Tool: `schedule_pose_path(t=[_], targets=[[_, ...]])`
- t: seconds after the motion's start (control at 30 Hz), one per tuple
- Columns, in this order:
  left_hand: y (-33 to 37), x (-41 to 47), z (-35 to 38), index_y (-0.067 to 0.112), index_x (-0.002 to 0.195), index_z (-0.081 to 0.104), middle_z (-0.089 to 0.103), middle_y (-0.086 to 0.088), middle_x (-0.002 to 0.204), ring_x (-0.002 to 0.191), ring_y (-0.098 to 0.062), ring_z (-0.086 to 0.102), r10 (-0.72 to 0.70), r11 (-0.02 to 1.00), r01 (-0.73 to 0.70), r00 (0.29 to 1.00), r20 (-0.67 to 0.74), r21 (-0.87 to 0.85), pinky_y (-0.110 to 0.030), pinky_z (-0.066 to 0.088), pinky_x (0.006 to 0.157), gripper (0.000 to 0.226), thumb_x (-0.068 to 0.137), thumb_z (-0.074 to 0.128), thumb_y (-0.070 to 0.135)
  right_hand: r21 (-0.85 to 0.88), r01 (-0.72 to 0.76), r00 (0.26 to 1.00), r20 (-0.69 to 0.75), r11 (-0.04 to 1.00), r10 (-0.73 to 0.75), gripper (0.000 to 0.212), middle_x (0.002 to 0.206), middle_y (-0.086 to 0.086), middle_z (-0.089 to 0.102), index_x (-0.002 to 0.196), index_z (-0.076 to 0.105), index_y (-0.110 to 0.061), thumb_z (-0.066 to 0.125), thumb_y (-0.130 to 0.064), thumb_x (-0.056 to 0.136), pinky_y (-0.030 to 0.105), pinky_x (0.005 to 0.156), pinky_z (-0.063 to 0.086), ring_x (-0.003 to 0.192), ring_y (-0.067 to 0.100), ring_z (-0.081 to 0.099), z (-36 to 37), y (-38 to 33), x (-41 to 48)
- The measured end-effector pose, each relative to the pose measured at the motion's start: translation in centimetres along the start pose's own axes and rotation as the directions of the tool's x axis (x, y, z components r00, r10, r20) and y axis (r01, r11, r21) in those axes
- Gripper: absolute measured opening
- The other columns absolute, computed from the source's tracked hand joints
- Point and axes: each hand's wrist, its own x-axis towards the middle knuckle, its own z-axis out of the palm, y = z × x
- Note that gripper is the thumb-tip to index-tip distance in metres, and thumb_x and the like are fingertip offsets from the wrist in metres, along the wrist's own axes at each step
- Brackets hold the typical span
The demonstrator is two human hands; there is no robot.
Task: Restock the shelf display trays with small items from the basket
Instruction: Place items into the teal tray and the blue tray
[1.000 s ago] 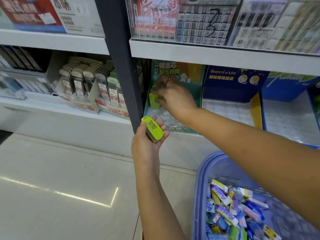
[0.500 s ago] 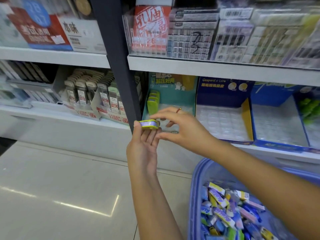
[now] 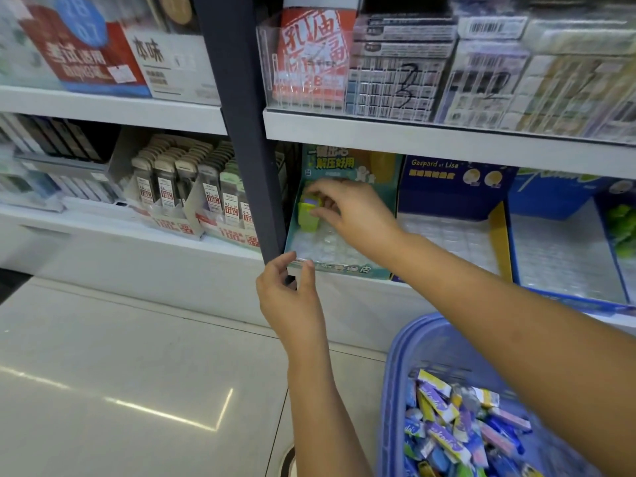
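Shelf tray [image 3: 347, 270] with lime-green items [image 3: 307, 218]

Right hand [image 3: 358, 215] pinching lime item [image 3: 309, 206] in teal tray [image 3: 344, 270] — left hand [image 3: 289, 301] loosely curled

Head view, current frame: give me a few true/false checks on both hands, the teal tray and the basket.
1. The right hand pinches a yellow-green item at the back left of the teal tray. True.
2. The left hand holds a second item. False: it holds no item and sits by the teal tray's front edge.
3. The basket has nothing in it. False: many small wrapped items lie in it.
4. The blue tray stands directly right of the teal tray on the same shelf. True.
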Motion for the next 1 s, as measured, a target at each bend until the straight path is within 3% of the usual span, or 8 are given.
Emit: schedule_pose_path(t=[0.1,0.33,0.4,0.47,0.53,0.67,0.87,1.0], targets=[[-0.5,-0.4,0.6,0.028,0.104,0.063,0.055,0.003,0.113,0.1,-0.006,0.056,0.026,0.999,-0.027,0.999,-0.019,-0.024,-0.007,0.04,0.08,0.017,0.088,0.065,0.024,-0.088,0.047,0.995,0.093,0.995,-0.039,0.034,0.12,0.013,0.062,0.126,0.059,-0.013,0.056,-0.019,0.093,0.027,0.089,0.04,0.11,0.027,0.057,1.0,0.3,0.4],[-1.0,-0.1,0.6,0.03,0.094,0.066,0.05,0.01,0.106,0.104,-0.011,0.055,0.149,0.988,-0.148,0.989,-0.016,0.049,-0.022,0.044,0.088,0.01,0.089,0.064,0.023,-0.131,0.027,0.996,0.086,0.991,-0.016,0.035,0.132,0.011,0.054,0.13,0.056,-0.019,0.049,-0.025,0.097,0.031,0.097,0.042,0.119,0.027,0.051,2.7,1.2,0.4],[-1.1,0.1,0.4,0.03,0.09,0.066,0.052,0.01,0.104,0.102,-0.015,0.056,0.143,0.988,-0.143,0.99,-0.004,0.065,-0.02,0.043,0.084,0.008,0.088,0.065,0.022,-0.214,0.053,0.997,0.072,0.975,-0.039,0.031,0.126,0.009,0.054,0.124,0.06,-0.017,0.049,-0.026,0.096,0.031,0.095,0.04,0.117,0.026,0.048,2.9,1.1,0.8],[-1.1,0.3,0.4,0.031,0.089,0.065,0.054,0.011,0.102,0.098,-0.014,0.057,0.128,0.989,-0.128,0.992,0.006,0.074,-0.014,0.041,0.079,0.007,0.087,0.066,0.024,-0.091,-0.034,0.999,-0.007,0.995,0.034,0.025,0.122,0.006,0.051,0.114,0.061,-0.018,0.054,-0.027,0.093,0.034,0.092,0.042,0.11,0.023,0.051,2.8,0.9,1.2],[-1.2,0.4,0.3,0.032,0.089,0.065,0.056,0.009,0.103,0.095,-0.011,0.057,0.122,0.989,-0.122,0.992,0.01,0.088,-0.008,0.039,0.076,0.007,0.088,0.065,0.025,0.03,-0.08,0.997,-0.018,0.996,0.08,0.03,0.129,0.002,0.048,0.119,0.059,-0.021,0.054,-0.031,0.092,0.037,0.094,0.045,0.113,0.02,0.052,2.8,0.8,1.4],[-1.0,0.2,0.0,0.026,0.096,0.065,0.059,0.004,0.107,0.093,-0.005,0.055,0.103,0.986,-0.109,0.993,0.054,0.128,-0.001,0.037,0.07,0.009,0.088,0.065,0.024,-0.189,0.035,0.99,0.139,0.981,-0.009,0.038,0.144,0.002,0.043,0.136,0.047,-0.023,0.039,-0.029,0.1,0.039,0.102,0.04,0.13,0.022,0.041,2.6,1.4,0.3],[1.0,-0.4,-0.5,0.018,0.108,0.062,0.064,0.001,0.109,0.096,-0.01,0.061,0.066,0.965,-0.109,0.982,0.179,0.239,-0.019,0.042,0.075,0.019,0.089,0.061,0.02,-0.485,0.091,0.978,0.208,0.87,0.014,0.046,0.141,0.011,0.043,0.139,0.041,-0.011,0.038,-0.005,0.094,0.039,0.1,0.039,0.13,0.031,0.038,1.3,-0.4,0.8],[4.1,-2.2,-0.7,0.019,0.089,0.063,0.068,-0.002,0.086,0.078,-0.017,0.066,0.118,0.963,-0.174,0.958,0.26,0.207,-0.028,0.054,0.072,0.004,0.09,0.059,0.02,-0.322,0.071,0.978,0.207,0.944,-0.003,0.061,0.15,0.009,0.031,0.148,0.027,-0.018,0.041,0.0,0.092,0.033,0.108,0.035,0.133,0.028,0.036,-1.8,0.2,-2.7]])
